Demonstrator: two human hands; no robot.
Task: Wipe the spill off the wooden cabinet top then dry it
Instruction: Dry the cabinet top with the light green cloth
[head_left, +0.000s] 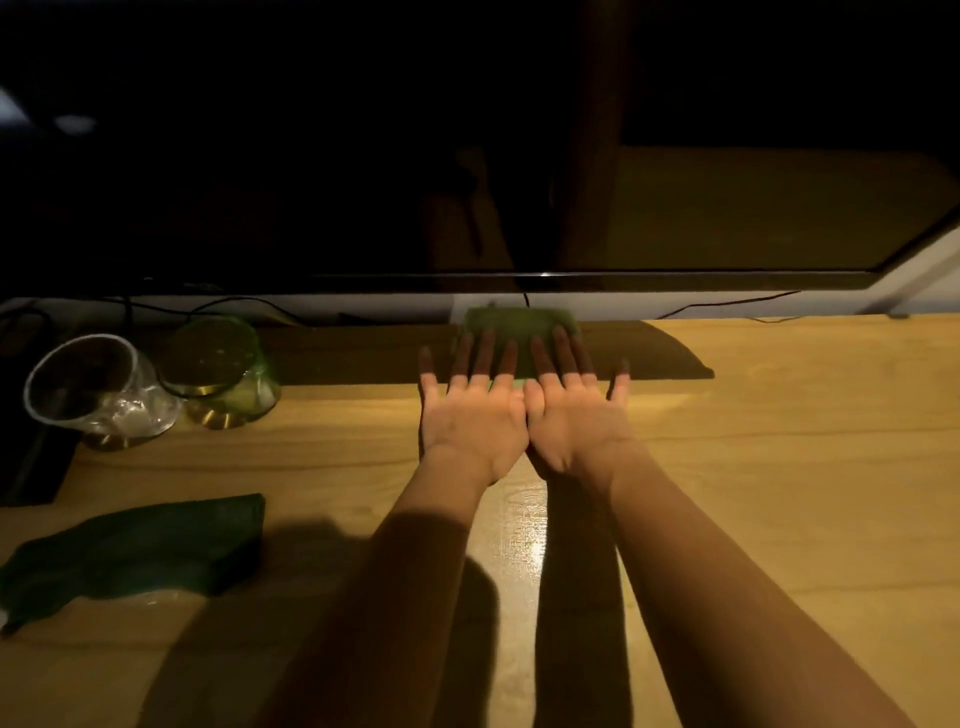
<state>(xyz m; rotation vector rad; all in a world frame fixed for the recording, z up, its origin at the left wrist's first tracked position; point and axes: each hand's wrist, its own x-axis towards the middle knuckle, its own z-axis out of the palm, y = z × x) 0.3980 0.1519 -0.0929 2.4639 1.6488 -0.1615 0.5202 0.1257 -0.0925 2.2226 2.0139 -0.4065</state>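
Observation:
Both my hands lie flat, side by side, on a light green cloth (519, 319) at the back of the wooden cabinet top (779, 467), under the lower edge of a television. My left hand (470, 410) and my right hand (574, 415) press down with fingers spread; most of the cloth is hidden under them. A wet, shiny streak (527, 551) shows on the wood between my forearms. A second, dark green cloth (140, 551) lies crumpled near the front left.
A dark television (467, 156) hangs low over the back of the cabinet, with cables (228, 304) behind it. A clear glass jar (98, 389) and a green glass jar (223, 369) stand at the back left. A dark object (31, 467) sits at the far left.

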